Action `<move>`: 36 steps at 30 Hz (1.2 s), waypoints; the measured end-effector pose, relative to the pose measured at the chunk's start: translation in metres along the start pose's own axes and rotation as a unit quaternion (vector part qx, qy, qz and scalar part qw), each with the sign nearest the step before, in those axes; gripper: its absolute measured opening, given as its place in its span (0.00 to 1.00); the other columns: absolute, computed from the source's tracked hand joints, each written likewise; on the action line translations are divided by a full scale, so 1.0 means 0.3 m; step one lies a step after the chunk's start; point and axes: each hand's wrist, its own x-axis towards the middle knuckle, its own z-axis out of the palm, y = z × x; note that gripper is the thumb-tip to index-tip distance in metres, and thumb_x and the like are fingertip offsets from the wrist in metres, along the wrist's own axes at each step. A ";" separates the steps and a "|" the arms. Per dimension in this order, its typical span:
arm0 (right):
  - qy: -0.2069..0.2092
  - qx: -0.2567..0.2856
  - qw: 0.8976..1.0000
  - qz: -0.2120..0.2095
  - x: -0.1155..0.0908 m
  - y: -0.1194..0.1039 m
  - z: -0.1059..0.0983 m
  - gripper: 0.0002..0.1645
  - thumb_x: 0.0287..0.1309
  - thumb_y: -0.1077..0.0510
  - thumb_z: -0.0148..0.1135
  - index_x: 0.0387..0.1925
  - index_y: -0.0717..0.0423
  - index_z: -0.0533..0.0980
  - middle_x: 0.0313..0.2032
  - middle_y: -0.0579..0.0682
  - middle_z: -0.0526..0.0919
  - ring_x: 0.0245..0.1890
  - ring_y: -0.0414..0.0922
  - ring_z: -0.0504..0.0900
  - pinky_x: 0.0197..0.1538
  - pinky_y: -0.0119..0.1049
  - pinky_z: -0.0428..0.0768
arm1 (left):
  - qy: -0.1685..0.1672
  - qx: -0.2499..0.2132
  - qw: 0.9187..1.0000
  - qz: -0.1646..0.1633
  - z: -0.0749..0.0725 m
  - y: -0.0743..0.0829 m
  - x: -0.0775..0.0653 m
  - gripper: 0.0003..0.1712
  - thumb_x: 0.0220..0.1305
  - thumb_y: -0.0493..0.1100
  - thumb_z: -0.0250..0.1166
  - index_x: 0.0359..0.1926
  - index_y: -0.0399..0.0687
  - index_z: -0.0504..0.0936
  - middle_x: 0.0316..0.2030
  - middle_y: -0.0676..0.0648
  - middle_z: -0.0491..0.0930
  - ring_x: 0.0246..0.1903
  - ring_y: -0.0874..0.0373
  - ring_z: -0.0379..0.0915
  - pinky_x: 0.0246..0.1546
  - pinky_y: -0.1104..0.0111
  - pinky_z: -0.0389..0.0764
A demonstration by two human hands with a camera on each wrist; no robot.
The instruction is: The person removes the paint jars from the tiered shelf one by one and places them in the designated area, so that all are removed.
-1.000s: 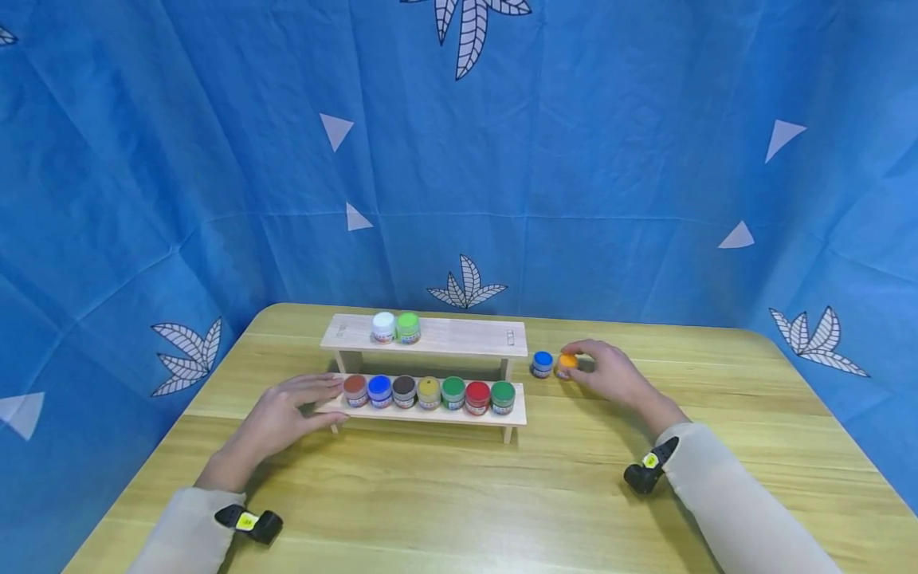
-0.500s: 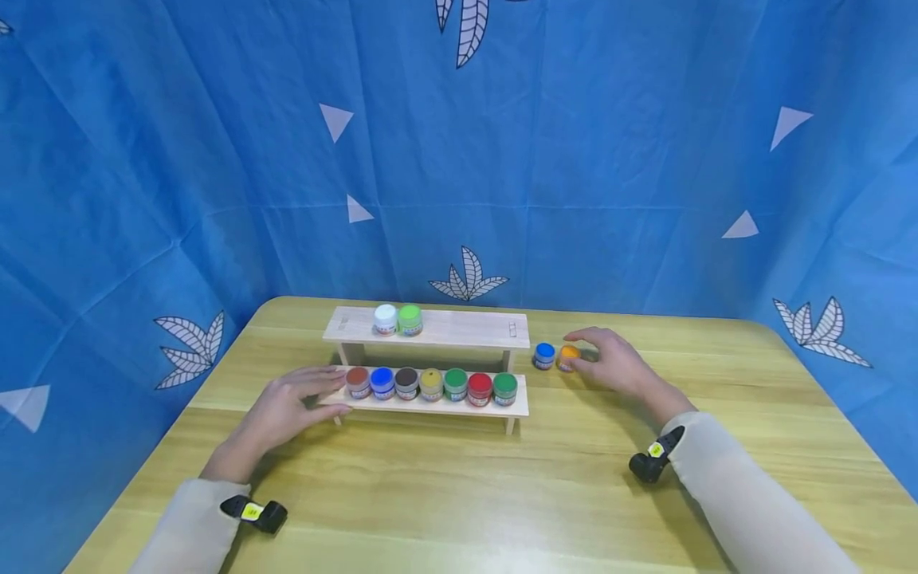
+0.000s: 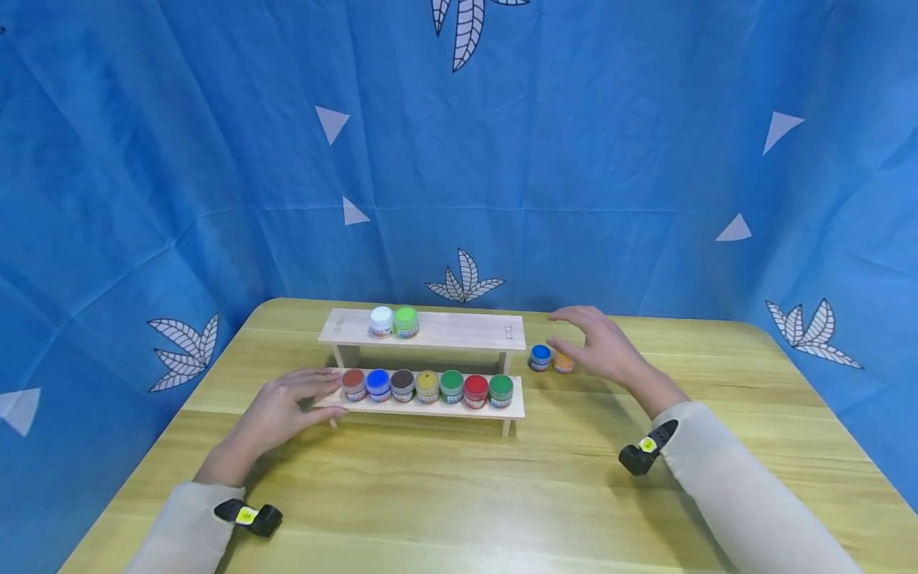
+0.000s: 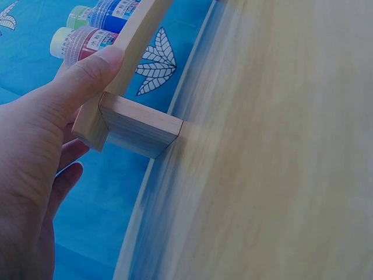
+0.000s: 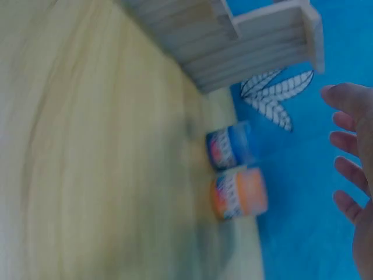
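Note:
My left hand [image 3: 281,408] holds the left end of a two-tier wooden rack [image 3: 466,328]. In the left wrist view, its thumb [image 4: 93,73] lies along the lower board's front edge, with fingers beyond the end. Above the table, to the right of the rack, my right hand [image 3: 601,347] has thumb and fingers spread around nothing. Below it, two paint jars stand close together: a blue-lidded paint jar [image 3: 540,359] and an orange-lidded paint jar [image 3: 563,364]. Both show blurred in the right wrist view, apart from the fingers.
Several paint jars line the lower tier, from a brown-lidded jar [image 3: 354,385] to a green-lidded jar [image 3: 500,391]. A white-lidded jar [image 3: 382,322] and a light green jar [image 3: 406,322] stand on the upper tier. A blue curtain [image 3: 610,159] hangs behind the table [image 3: 430,494].
My right hand has let go of the orange-lidded jar and risen up and slightly left, above both loose jars. My left hand keeps its hold on the rack.

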 end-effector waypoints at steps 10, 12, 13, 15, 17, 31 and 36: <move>0.005 -0.004 0.999 -0.041 0.065 -0.129 -0.045 0.26 0.65 0.44 0.62 0.59 0.51 0.76 0.59 0.52 0.77 0.63 0.53 0.68 0.65 0.56 0.67 | 0.002 0.001 1.000 0.002 0.002 0.000 0.002 0.29 0.48 0.55 0.78 0.49 0.46 0.87 0.51 0.47 0.83 0.52 0.44 0.78 0.54 0.47 0.78; 0.006 -0.001 0.999 -0.049 0.079 -0.152 -0.047 0.26 0.65 0.44 0.62 0.59 0.51 0.76 0.58 0.52 0.78 0.63 0.52 0.69 0.65 0.55 0.67 | 0.001 0.001 1.000 0.007 0.005 -0.002 0.002 0.29 0.48 0.55 0.78 0.49 0.45 0.87 0.51 0.47 0.83 0.52 0.44 0.78 0.54 0.47 0.78; 0.005 0.000 0.999 -0.054 0.085 -0.163 -0.047 0.26 0.65 0.44 0.62 0.59 0.51 0.77 0.58 0.52 0.78 0.63 0.52 0.69 0.65 0.55 0.67 | 0.001 0.000 1.000 0.009 0.006 -0.004 0.002 0.29 0.49 0.55 0.78 0.49 0.45 0.87 0.51 0.47 0.83 0.52 0.44 0.78 0.54 0.48 0.78; 0.003 0.001 0.998 -0.065 0.101 -0.186 -0.043 0.26 0.65 0.43 0.62 0.59 0.51 0.76 0.58 0.51 0.78 0.62 0.51 0.69 0.65 0.54 0.68 | 0.005 0.004 1.000 0.013 0.005 -0.005 0.000 0.29 0.48 0.55 0.78 0.49 0.45 0.87 0.51 0.47 0.83 0.52 0.45 0.78 0.53 0.48 0.78; 0.001 0.002 0.997 -0.078 0.116 -0.207 -0.038 0.26 0.65 0.43 0.61 0.59 0.50 0.76 0.58 0.50 0.78 0.62 0.50 0.69 0.65 0.53 0.69 | 0.012 0.006 1.000 0.020 0.003 -0.006 -0.001 0.29 0.47 0.54 0.78 0.48 0.45 0.87 0.51 0.47 0.83 0.51 0.45 0.79 0.53 0.48 0.78; -0.022 0.009 0.992 -0.125 0.186 -0.354 0.013 0.24 0.66 0.44 0.60 0.59 0.50 0.77 0.59 0.48 0.78 0.62 0.47 0.70 0.66 0.48 0.68 | 0.016 0.017 0.999 0.042 -0.004 -0.001 -0.003 0.27 0.46 0.53 0.79 0.47 0.46 0.87 0.50 0.46 0.84 0.50 0.45 0.80 0.51 0.49 0.80; -0.040 0.013 0.992 -0.117 0.210 -0.393 0.037 0.25 0.66 0.43 0.60 0.60 0.49 0.76 0.59 0.47 0.78 0.63 0.47 0.69 0.67 0.48 0.67 | 0.014 0.018 0.999 0.047 0.001 0.002 -0.002 0.28 0.47 0.53 0.78 0.48 0.46 0.87 0.50 0.46 0.84 0.50 0.45 0.80 0.50 0.49 0.80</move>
